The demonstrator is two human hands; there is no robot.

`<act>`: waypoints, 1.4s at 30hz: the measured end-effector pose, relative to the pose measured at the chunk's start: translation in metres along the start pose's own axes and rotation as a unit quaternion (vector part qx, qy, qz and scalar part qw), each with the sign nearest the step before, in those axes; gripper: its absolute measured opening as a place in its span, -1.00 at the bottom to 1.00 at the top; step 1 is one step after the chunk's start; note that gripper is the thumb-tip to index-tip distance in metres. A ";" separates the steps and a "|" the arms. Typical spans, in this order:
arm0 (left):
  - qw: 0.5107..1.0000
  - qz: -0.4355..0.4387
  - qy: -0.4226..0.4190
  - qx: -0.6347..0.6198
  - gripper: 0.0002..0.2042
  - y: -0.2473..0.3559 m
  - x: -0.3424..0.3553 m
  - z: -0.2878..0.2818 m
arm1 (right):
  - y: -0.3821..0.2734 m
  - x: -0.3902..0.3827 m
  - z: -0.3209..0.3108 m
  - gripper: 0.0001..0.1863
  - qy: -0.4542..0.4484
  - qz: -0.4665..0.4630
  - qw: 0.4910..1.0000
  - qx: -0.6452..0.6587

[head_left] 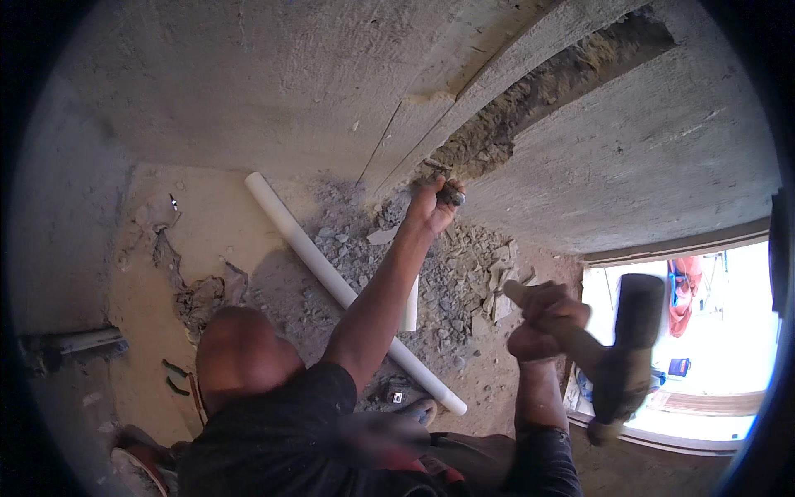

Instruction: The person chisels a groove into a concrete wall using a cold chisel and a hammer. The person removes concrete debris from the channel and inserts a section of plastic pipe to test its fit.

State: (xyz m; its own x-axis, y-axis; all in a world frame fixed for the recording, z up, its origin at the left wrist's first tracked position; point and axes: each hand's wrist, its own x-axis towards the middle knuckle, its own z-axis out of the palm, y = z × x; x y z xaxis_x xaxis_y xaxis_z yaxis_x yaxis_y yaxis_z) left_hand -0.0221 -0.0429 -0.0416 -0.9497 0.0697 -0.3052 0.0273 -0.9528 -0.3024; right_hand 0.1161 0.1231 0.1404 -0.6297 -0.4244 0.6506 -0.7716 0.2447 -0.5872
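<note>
My left hand (pixel 432 209) is closed around a chisel (pixel 452 197), whose rounded end sticks out of the fist. Its tip is hidden near the lower end of a rough groove (pixel 571 83) cut into the grey plastered wall (pixel 638 157). To the right, my right hand (pixel 551 319) grips the wooden handle of a heavy hammer (pixel 633 331). The hammer's dark head is raised at the right, apart from the chisel and slightly blurred. Broken plaster and masonry rubble (pixel 455 290) lies on the floor below my left hand.
A long white pipe (pixel 306 236) lies diagonally across the floor, under my left forearm. A shorter white pipe piece (pixel 411 308) is beside it. Green-handled pliers (pixel 175 378) lie at the left. A bright opening with a wooden frame (pixel 687 236) is at the right.
</note>
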 end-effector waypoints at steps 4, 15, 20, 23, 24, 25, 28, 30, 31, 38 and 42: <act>0.993 0.008 -0.040 0.111 -0.88 -0.010 0.004 -0.006 | 0.058 -0.029 0.022 -0.66 -0.201 0.258 0.901 -0.284; 0.999 0.011 -0.045 0.015 -0.92 -0.002 0.004 -0.012 | -0.027 0.019 0.004 -0.56 0.042 -0.040 0.996 0.073; 0.994 0.003 -0.074 0.075 -0.80 -0.007 0.012 -0.014 | 0.064 -0.040 0.021 -0.66 -0.159 0.122 0.943 -0.267; 0.963 0.008 -0.164 0.212 -0.73 0.000 0.006 -0.001 | 0.060 -0.016 0.025 -0.70 -0.234 0.276 0.882 -0.302; 0.972 0.005 -0.150 0.182 -0.73 -0.006 -0.001 -0.007 | 0.041 -0.015 0.021 -0.72 -0.230 0.290 0.889 -0.269; 0.979 0.002 -0.136 0.151 -0.72 -0.013 -0.006 -0.013 | 0.023 -0.014 0.015 -0.74 -0.225 0.306 0.894 -0.237; 0.989 0.029 -0.112 0.092 -0.78 0.012 0.016 -0.026 | -0.009 0.009 0.011 -0.69 -0.114 0.096 0.980 -0.133; 0.994 0.030 -0.094 0.057 -0.85 -0.004 0.014 -0.019 | -0.012 0.007 -0.008 -0.64 -0.063 -0.005 0.990 -0.122; 0.999 0.017 -0.028 0.019 -0.84 -0.007 0.012 -0.012 | -0.014 0.009 -0.014 -0.62 -0.046 -0.045 0.992 -0.105; 0.999 -0.011 -0.028 -0.012 -0.91 -0.021 0.012 -0.013 | 0.071 -0.037 0.016 -0.63 -0.136 0.269 0.930 -0.211; 0.999 0.011 -0.018 0.036 -0.84 -0.013 0.015 -0.033 | 0.041 -0.019 0.005 -0.61 -0.121 0.373 0.908 -0.147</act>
State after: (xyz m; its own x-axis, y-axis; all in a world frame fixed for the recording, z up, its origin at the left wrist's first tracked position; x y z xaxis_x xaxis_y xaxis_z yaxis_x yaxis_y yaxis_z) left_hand -0.0262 -0.0192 -0.0722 -0.9596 0.0394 -0.2787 0.0270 -0.9727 -0.2305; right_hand 0.0968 0.1365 0.1015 -0.9763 -0.2153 -0.0219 -0.1508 0.7496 -0.6445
